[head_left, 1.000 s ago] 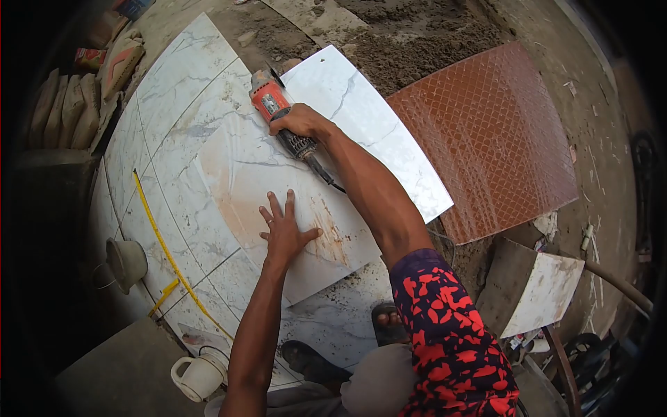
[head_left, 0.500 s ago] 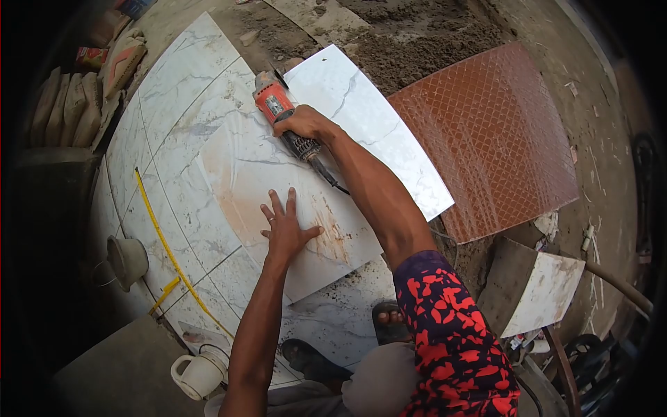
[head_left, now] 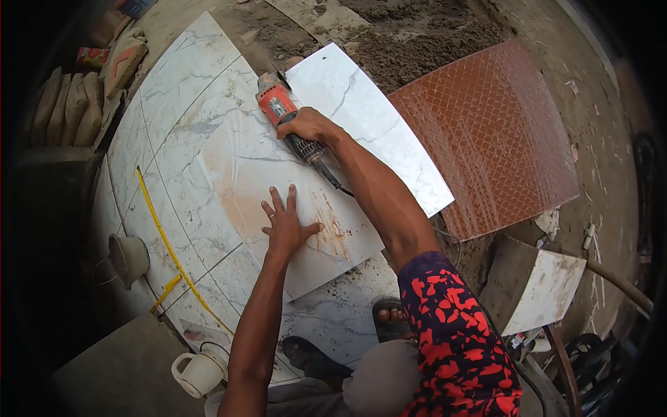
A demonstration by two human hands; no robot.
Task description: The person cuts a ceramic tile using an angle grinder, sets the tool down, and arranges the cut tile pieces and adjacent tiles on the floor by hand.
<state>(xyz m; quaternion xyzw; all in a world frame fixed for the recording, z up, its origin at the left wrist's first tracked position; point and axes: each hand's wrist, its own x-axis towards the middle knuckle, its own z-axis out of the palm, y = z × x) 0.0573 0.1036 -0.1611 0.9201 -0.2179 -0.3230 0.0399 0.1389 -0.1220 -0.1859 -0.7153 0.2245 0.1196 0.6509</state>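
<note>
My right hand (head_left: pixel 306 126) is wrapped round the body of a red and black angle grinder (head_left: pixel 279 108). The grinder's disc (head_left: pixel 283 79) points away from me, at the left edge of a glossy white marbled tile (head_left: pixel 361 111). Whether the disc touches that tile I cannot tell. With fingers spread, my left hand (head_left: pixel 285 226) lies flat on a dusty tile (head_left: pixel 243 167) that has brown smears. This dusty tile rests over the laid marbled floor tiles. From the grinder's rear a black cord (head_left: pixel 326 172) runs under my right forearm.
A yellow tape measure (head_left: pixel 161 229) stretches across the floor at left, near a grey bucket (head_left: pixel 129 260) and a cream jug (head_left: pixel 199 372). At right lies a brown patterned tile (head_left: pixel 490 132), with loose soil (head_left: pixel 424 42) behind it. A cut tile piece (head_left: pixel 545 292) leans nearby.
My right hand and the grinder have shifted very slightly to the right. My left hand stays pressed on the dusty tile.
</note>
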